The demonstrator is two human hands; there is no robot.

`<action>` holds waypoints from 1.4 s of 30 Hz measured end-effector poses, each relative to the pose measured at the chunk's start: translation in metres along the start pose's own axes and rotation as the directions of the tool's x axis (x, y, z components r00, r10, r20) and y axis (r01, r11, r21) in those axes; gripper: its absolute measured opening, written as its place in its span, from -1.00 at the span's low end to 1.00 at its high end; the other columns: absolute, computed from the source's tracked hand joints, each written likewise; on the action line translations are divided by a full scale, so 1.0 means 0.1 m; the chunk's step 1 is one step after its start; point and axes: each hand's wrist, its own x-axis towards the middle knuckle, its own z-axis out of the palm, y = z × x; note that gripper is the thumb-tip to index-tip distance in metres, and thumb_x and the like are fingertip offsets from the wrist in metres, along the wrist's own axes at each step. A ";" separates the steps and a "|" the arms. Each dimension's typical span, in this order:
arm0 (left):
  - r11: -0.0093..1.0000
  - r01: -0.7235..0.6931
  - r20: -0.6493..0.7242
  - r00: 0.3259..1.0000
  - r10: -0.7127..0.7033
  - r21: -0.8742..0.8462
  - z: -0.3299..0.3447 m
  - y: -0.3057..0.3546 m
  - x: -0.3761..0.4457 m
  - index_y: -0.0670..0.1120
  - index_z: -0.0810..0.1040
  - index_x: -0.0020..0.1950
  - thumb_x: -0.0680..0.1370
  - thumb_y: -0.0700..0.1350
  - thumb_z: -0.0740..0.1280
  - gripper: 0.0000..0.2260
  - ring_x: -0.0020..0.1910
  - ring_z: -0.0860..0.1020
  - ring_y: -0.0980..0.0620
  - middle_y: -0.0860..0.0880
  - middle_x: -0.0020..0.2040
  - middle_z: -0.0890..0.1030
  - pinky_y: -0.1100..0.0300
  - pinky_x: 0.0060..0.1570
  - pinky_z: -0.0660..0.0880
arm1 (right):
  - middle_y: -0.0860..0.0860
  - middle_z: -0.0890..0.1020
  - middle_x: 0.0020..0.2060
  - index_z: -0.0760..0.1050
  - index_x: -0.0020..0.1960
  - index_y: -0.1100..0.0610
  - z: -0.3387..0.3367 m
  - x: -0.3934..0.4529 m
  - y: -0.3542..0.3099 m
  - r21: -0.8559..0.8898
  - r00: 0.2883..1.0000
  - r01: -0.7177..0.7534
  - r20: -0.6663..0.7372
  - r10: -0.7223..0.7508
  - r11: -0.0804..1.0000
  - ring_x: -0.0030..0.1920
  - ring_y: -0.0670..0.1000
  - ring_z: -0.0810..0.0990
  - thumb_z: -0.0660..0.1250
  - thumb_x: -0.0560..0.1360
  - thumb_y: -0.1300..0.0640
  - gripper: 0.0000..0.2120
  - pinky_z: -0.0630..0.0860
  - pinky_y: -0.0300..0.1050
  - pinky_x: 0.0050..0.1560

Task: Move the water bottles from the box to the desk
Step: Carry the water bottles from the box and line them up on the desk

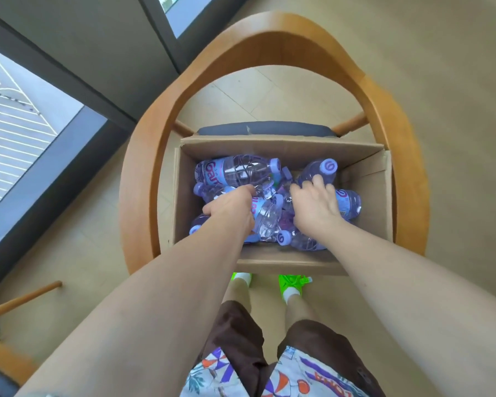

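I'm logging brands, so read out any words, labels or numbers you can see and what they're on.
"Gar", cut off: label of the bottle lying at the box's far left.
Swirl logo, no letters: bottle caps.
Purple lettering, upside down and unreadable: patterned shirt.
Other bottle labels: unreadable.

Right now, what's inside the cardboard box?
Inside the cardboard box: a jumble of purple-capped water bottles. Left hand and right hand reach in, covering the middle; the box floor is hidden.

One box (364, 179), several bottles (235, 169)

The far-left bottle (235, 170) has a label starting "Gar" (the rest is hidden).
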 end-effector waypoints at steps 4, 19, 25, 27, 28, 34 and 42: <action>0.998 -0.061 -0.095 0.993 0.063 0.022 -0.12 0.02 -0.20 -0.14 0.23 0.19 0.11 -0.22 0.57 -0.23 -0.15 0.62 -0.24 -0.23 -0.06 0.50 -0.32 -0.26 0.59 | 0.08 0.57 0.05 0.45 0.18 0.10 -0.09 -0.11 0.08 0.047 1.000 0.006 -0.030 -0.005 0.999 0.21 0.19 0.37 0.40 0.42 0.16 -0.65 0.38 0.06 0.07; 0.833 -0.543 -0.055 0.840 0.540 -0.104 -0.61 0.36 -1.60 -0.08 0.34 0.16 -0.02 -0.25 0.52 -0.22 -0.14 0.63 -0.20 -0.17 -0.02 0.57 -0.09 -0.28 0.66 | -0.07 0.67 -0.19 0.61 -0.06 -0.02 -1.50 -0.75 0.26 0.765 0.955 0.198 -0.292 0.057 0.612 -0.05 0.06 0.63 0.57 0.22 -0.07 -0.66 0.48 -0.07 -0.13; 0.646 -0.739 -0.164 0.673 0.721 -0.193 -1.10 0.47 -2.34 0.12 0.41 -0.02 -0.03 -0.16 0.53 -0.36 -0.12 0.64 -0.06 0.00 -0.08 0.62 0.07 -0.24 0.62 | 0.01 0.68 -0.15 0.55 -0.04 0.02 -2.30 -1.21 0.10 0.813 0.847 0.506 -0.531 0.010 0.289 -0.10 0.08 0.65 0.58 0.17 -0.03 -0.58 0.61 0.08 0.00; 0.566 -0.780 -0.220 0.622 0.752 -0.268 -1.31 0.45 -2.56 0.15 0.42 -0.01 -0.02 -0.10 0.57 -0.35 -0.09 0.66 -0.05 0.03 -0.07 0.65 0.03 -0.14 0.63 | 0.07 0.63 -0.20 0.50 -0.06 0.07 -2.57 -1.36 -0.04 0.808 0.818 0.566 -0.575 0.011 0.163 -0.18 0.10 0.61 0.54 0.17 -0.06 -0.57 0.60 0.07 -0.01; 0.525 -0.799 -0.262 0.595 0.759 -0.292 -1.43 0.43 -2.67 0.16 0.43 0.00 -0.01 -0.05 0.60 -0.35 -0.08 0.66 -0.02 0.05 -0.07 0.66 0.03 -0.10 0.62 | 0.06 0.59 -0.23 0.49 -0.07 0.06 -2.69 -1.44 -0.13 0.807 0.811 0.582 -0.585 0.003 0.098 -0.22 0.06 0.57 0.51 0.17 -0.06 -0.59 0.58 0.05 -0.02; 0.306 -0.879 -0.486 0.460 0.743 -0.365 -2.28 0.10 -3.19 0.08 0.44 -0.03 0.08 -0.11 0.59 -0.45 -0.09 0.67 -0.02 0.01 -0.08 0.66 0.07 -0.12 0.62 | -0.02 0.62 -0.27 0.54 -0.16 -0.04 -3.17 -1.93 -0.71 0.812 0.807 0.573 -0.583 -0.095 -0.115 -0.16 0.13 0.66 0.44 0.17 0.04 -0.75 0.60 0.06 -0.04; 0.181 -0.910 -0.727 0.407 0.552 -0.372 -3.70 -0.98 -3.54 0.07 0.49 0.13 0.06 -0.19 0.51 -0.35 -0.05 0.65 -0.11 -0.02 -0.05 0.68 -0.10 -0.05 0.67 | -0.05 0.57 -0.46 0.51 -0.36 0.09 -3.10 -3.09 -1.98 0.773 0.717 0.612 -0.631 -0.296 -0.167 -0.36 0.04 0.55 0.51 0.16 -0.15 -0.66 0.61 0.16 -0.12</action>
